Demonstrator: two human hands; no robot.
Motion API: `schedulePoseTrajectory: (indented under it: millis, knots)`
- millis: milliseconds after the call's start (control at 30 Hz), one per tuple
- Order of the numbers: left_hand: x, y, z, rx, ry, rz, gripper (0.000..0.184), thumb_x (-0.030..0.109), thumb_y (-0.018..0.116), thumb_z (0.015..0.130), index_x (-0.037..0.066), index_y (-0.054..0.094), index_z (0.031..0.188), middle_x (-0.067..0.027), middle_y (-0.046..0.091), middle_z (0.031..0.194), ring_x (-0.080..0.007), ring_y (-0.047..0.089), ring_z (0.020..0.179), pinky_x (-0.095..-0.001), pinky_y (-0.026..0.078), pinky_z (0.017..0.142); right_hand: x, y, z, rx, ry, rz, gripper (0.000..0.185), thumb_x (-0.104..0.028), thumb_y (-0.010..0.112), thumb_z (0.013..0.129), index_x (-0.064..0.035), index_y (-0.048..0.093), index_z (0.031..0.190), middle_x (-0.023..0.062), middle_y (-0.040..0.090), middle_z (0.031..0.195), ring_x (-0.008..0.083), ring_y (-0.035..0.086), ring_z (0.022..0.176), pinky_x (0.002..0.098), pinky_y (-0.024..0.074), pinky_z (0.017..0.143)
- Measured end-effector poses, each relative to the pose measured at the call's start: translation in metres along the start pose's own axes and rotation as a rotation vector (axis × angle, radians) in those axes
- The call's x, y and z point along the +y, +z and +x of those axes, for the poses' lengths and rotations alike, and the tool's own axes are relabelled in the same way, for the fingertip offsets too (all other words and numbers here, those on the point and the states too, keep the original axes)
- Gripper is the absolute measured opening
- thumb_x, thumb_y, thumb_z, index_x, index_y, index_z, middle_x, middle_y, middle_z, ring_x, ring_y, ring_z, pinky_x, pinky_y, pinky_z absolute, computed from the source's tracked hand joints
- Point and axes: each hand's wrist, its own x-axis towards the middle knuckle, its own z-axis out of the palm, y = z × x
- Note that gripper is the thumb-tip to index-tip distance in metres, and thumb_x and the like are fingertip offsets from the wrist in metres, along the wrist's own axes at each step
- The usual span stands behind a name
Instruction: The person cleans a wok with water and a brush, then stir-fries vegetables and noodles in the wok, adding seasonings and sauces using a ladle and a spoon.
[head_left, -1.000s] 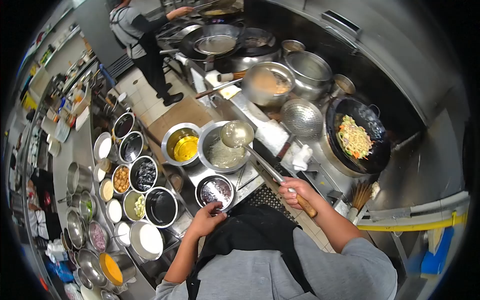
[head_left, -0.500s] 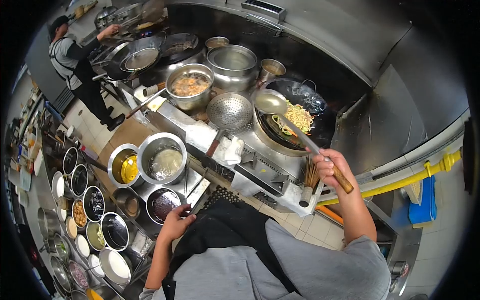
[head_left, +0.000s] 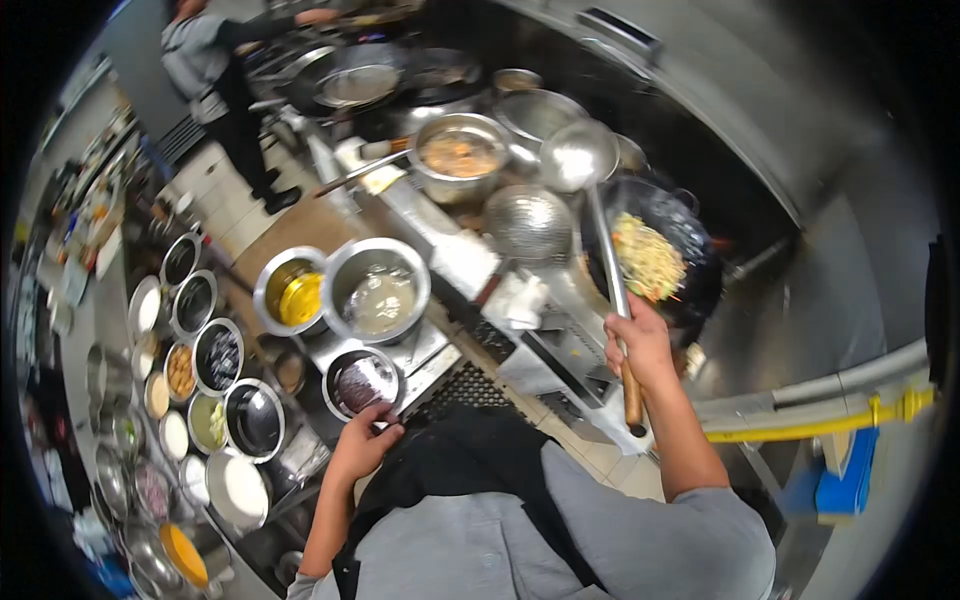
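Observation:
My right hand (head_left: 640,345) is closed around the long handle of a metal ladle (head_left: 580,156), near its wooden grip. The ladle's bowl is raised above the stove, in front of a large metal pot (head_left: 540,108). Noodles with bits of vegetable (head_left: 648,258) lie in a black wok (head_left: 705,285) just beyond this hand. My left hand (head_left: 362,442) is low beside a bowl of dark sauce (head_left: 365,385), thumb and forefinger apart and nothing visible in them. Whether the fingertips touch the bowl's rim, I cannot tell.
A perforated strainer (head_left: 528,222) sits left of the wok, with a white cloth (head_left: 518,300) below it. Pots of yellow oil (head_left: 300,298) and clear liquid (head_left: 380,300) stand nearer. Several ingredient bowls (head_left: 253,420) fill the left counter. Another person (head_left: 225,80) works farther along.
The ladle has swung up and away from the wok, its handle now steeper. The view has turned, shifting the scene rightward. My left hand stays by the sauce bowl.

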Motion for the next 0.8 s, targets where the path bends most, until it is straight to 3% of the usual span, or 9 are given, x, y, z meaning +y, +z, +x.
schedulePoseTrajectory:
  millis: [267, 300, 367, 467, 567, 633, 700, 733, 800]
  knots:
    - [-0.013, -0.059, -0.03, 0.067, -0.085, -0.179, 0.04, 0.005, 0.065, 0.087, -0.001, 0.053, 0.125, -0.0016, 0.06, 0.096, -0.0084, 0.057, 0.085, -0.0219, 0.047, 0.075, 0.1, 0.129, 0.041, -0.407, 0.319, -0.306, 0.052, -0.003, 0.062, 0.084, -0.0053, 0.048, 0.134, 0.0013, 0.049, 0.058, 0.0079, 0.042, 0.038, 0.0253, 0.0324, 0.033]
    - [-0.017, -0.066, -0.031, 0.069, -0.095, -0.181, 0.04, 0.005, 0.065, 0.087, -0.001, 0.053, 0.125, -0.0016, 0.06, 0.096, -0.0084, 0.057, 0.085, -0.0219, 0.047, 0.075, 0.12, 0.142, 0.061, -0.466, 0.265, -0.566, 0.05, -0.005, 0.06, 0.081, -0.0026, 0.051, 0.13, 0.0118, 0.061, 0.067, 0.0215, 0.059, 0.05, 0.0336, 0.0459, 0.044]
    - [-0.019, -0.08, -0.034, 0.078, -0.121, -0.189, 0.04, 0.005, 0.065, 0.087, -0.002, 0.052, 0.124, -0.0024, 0.06, 0.097, -0.0085, 0.057, 0.086, -0.0217, 0.047, 0.076, 0.201, 0.157, 0.104, -0.415, -0.411, -0.994, 0.048, -0.008, 0.057, 0.077, 0.0006, 0.053, 0.123, 0.0253, 0.065, 0.086, 0.0382, 0.066, 0.08, 0.0428, 0.0523, 0.07]
    - [-0.008, -0.097, -0.045, 0.106, -0.158, -0.185, 0.041, 0.006, 0.066, 0.087, -0.002, 0.052, 0.125, -0.0022, 0.06, 0.098, -0.008, 0.056, 0.087, -0.0216, 0.046, 0.076, 0.203, 0.2, 0.117, -0.397, -0.099, -1.12, 0.04, -0.009, 0.054, 0.074, 0.0039, 0.057, 0.111, 0.0312, 0.061, 0.098, 0.0455, 0.057, 0.101, 0.0454, 0.0457, 0.09]
    - [-0.011, -0.11, -0.055, 0.129, -0.191, -0.159, 0.042, 0.006, 0.066, 0.086, -0.001, 0.053, 0.125, -0.0019, 0.06, 0.099, -0.0078, 0.056, 0.088, -0.0219, 0.047, 0.078, 0.258, 0.212, 0.148, -0.426, -0.105, -0.997, 0.035, -0.008, 0.055, 0.073, 0.0057, 0.058, 0.105, 0.0316, 0.061, 0.099, 0.0447, 0.059, 0.098, 0.044, 0.0472, 0.088]
    - [-0.014, -0.115, -0.059, 0.142, -0.207, -0.135, 0.042, 0.006, 0.066, 0.086, -0.002, 0.053, 0.125, -0.0018, 0.06, 0.099, -0.0079, 0.055, 0.087, -0.0221, 0.047, 0.079, 0.272, 0.22, 0.158, -0.437, 0.006, -0.994, 0.017, -0.007, 0.057, 0.077, 0.0043, 0.059, 0.09, 0.0264, 0.065, 0.086, 0.041, 0.064, 0.079, 0.045, 0.0517, 0.069]
    - [-0.021, -0.117, -0.06, 0.16, -0.184, -0.116, 0.044, 0.012, 0.068, 0.084, -0.002, 0.054, 0.124, -0.0024, 0.062, 0.096, -0.0076, 0.054, 0.078, -0.0229, 0.047, 0.073, 0.279, 0.221, 0.163, -0.451, 0.618, -0.302, 0.01, -0.011, 0.058, 0.083, -0.0021, 0.055, 0.078, 0.0124, 0.059, 0.065, 0.0266, 0.057, 0.052, 0.0379, 0.0449, 0.045]
    - [-0.023, -0.118, -0.06, 0.155, -0.189, -0.121, 0.044, 0.012, 0.068, 0.084, -0.002, 0.054, 0.124, -0.0033, 0.063, 0.097, -0.008, 0.055, 0.078, -0.0234, 0.048, 0.072, 0.266, 0.224, 0.154, -0.425, 0.658, -0.157, 0.018, -0.014, 0.058, 0.086, -0.0081, 0.048, 0.072, 0.0015, 0.044, 0.054, 0.0128, 0.043, 0.043, 0.0289, 0.0342, 0.037]
    - [-0.027, -0.121, -0.058, 0.133, -0.188, -0.095, 0.045, 0.013, 0.068, 0.084, -0.002, 0.054, 0.124, -0.0051, 0.064, 0.1, -0.0092, 0.057, 0.078, -0.0245, 0.048, 0.072, 0.239, 0.216, 0.134, -0.444, 0.715, -0.08, 0.018, -0.012, 0.058, 0.086, -0.0075, 0.048, 0.072, 0.0022, 0.044, 0.054, 0.0128, 0.042, 0.043, 0.0287, 0.0343, 0.037]
